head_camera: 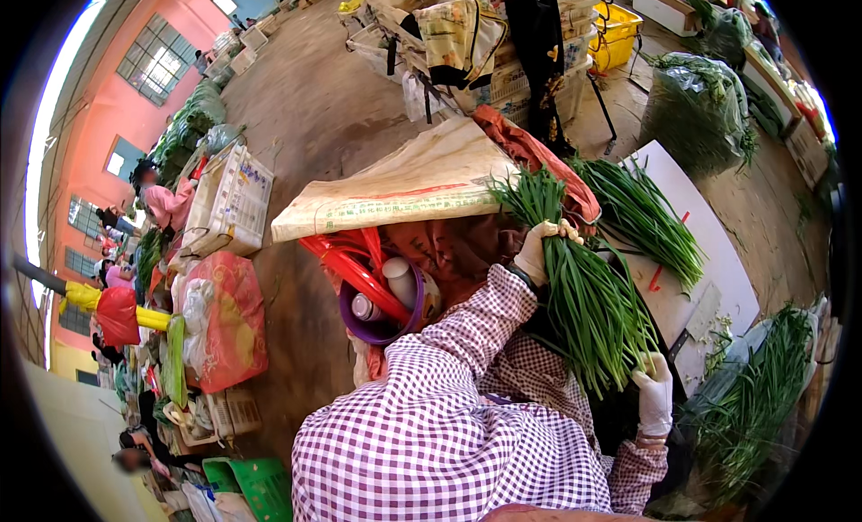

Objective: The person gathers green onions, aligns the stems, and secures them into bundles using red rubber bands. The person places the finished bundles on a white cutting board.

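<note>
My left hand (537,253), in a pale glove, is closed around a large bunch of green chives (589,306) near its upper end. The long leaves fan down towards me. My right hand (653,393), also gloved, is at the lower end of the bunch, thumb and fingers pinching a few leaf ends. A second bunch of chives (650,216) lies on a white board (731,273) to the right. On that board rests a broad-bladed knife (706,312) with a dark handle, beside pale cut trimmings (719,330) and a red strip (655,279).
Left of my arm stands a purple bucket (349,323) holding red plastic strips (343,269) and a white cup (400,283). A printed sack (404,178) spreads ahead. Loose greens (757,401) lie at lower right. Stacked crates (572,84) stand beyond; other people work at left.
</note>
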A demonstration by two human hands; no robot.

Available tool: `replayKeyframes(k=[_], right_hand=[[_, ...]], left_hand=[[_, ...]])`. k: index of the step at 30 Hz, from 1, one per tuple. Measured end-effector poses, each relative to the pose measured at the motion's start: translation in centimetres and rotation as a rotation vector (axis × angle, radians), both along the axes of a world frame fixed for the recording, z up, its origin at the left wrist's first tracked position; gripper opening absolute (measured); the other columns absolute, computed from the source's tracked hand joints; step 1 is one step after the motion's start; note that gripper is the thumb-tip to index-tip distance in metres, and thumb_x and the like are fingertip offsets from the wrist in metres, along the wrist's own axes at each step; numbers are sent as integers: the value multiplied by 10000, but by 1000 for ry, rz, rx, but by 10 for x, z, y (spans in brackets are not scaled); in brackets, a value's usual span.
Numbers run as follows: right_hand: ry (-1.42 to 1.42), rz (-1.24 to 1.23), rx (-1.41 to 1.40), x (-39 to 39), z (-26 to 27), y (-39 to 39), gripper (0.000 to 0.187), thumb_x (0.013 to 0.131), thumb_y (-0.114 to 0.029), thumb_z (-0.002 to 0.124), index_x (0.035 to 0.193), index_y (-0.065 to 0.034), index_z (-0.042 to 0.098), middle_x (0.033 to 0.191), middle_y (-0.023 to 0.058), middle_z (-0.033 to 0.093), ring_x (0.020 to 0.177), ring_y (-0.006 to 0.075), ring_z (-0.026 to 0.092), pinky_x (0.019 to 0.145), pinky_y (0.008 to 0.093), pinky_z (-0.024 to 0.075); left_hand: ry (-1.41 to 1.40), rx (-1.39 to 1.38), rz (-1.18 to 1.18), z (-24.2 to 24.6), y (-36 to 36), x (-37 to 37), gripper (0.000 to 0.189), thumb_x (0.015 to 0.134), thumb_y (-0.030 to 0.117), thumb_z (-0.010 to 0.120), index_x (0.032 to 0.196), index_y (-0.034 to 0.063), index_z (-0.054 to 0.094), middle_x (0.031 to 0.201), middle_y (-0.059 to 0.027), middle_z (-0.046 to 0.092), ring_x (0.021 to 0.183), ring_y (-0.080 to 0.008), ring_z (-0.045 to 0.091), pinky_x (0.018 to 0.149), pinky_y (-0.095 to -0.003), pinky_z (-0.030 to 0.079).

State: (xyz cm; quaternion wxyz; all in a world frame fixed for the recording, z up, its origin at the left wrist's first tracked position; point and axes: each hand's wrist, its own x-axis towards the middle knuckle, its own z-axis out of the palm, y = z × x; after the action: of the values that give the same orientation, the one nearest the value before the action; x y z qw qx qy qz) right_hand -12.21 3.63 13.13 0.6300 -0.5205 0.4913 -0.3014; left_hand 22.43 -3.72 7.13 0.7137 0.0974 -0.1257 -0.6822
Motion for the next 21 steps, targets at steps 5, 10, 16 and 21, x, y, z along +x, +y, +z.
replayKeyframes(k=[5,10,16,21], right_hand=[[25,-33,-7,-165,-165,-3,226,683,-14,678,906,-9,639,795,1,608,728,112,559,709,237,456],[151,136,61,-46,-76,27,427,777,-131,693,1162,30,598,1011,87,664,902,179,623,825,320,485],[-493,-195,248,35,-59,47,280,882,-176,632,1098,-7,578,971,24,605,757,99,530,670,213,430],[-121,-210,87,33,-16,35,191,912,-184,571,940,-2,623,680,-35,486,575,41,394,512,195,301]], left_hand=[[60,20,50,3,-9,4,151,734,178,587,740,47,511,782,-102,575,816,-259,566,838,-376,470],[77,59,85,11,1,-5,148,736,181,577,734,54,502,784,-101,573,826,-258,562,854,-378,452],[68,-30,117,21,1,-13,149,736,186,577,747,59,500,785,-97,569,822,-255,561,840,-382,461],[-224,158,259,45,-1,-13,227,714,218,533,762,5,593,797,-149,648,722,-244,597,728,-344,513]])
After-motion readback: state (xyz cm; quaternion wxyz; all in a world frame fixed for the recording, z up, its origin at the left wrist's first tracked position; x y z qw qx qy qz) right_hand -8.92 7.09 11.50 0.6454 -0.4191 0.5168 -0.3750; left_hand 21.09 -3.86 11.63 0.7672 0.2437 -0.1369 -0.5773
